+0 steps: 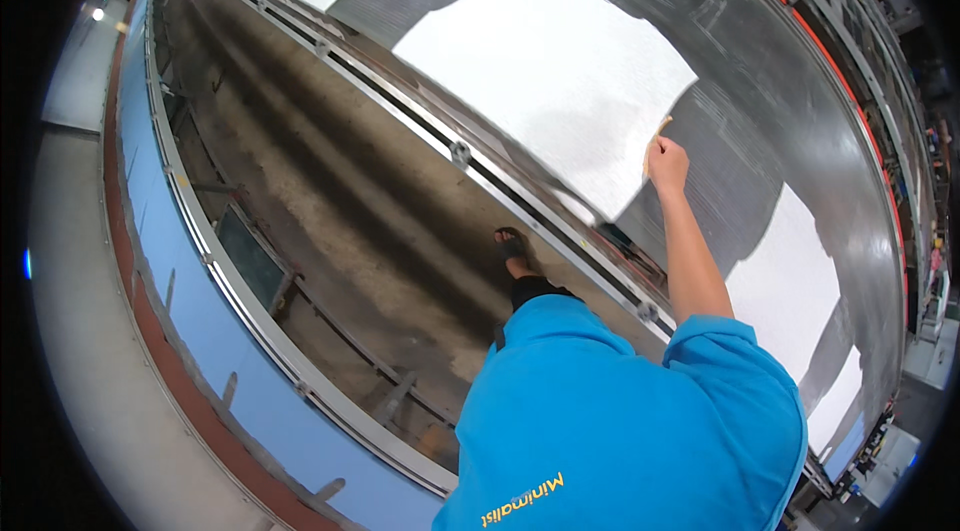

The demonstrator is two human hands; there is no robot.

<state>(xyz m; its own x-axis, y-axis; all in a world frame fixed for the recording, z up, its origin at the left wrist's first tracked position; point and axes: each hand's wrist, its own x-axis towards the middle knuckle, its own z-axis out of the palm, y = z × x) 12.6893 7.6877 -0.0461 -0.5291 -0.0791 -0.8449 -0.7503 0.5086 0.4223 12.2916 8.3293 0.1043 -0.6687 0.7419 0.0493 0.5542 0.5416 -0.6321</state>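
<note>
My right hand is closed at the near right edge of a large white cut panel, which looks like fabric lying flat on a long grey table. Out of the fist shows a thin tan strip, running along the panel's edge; its exact kind is too small to make out. The bare forearm reaches up from a rolled blue sleeve. My left hand is out of sight.
More white panels lie along the table. A metal rail with round fittings borders it. Left of the aisle floor runs another long table with a light blue surface. One sandalled foot stands by the rail.
</note>
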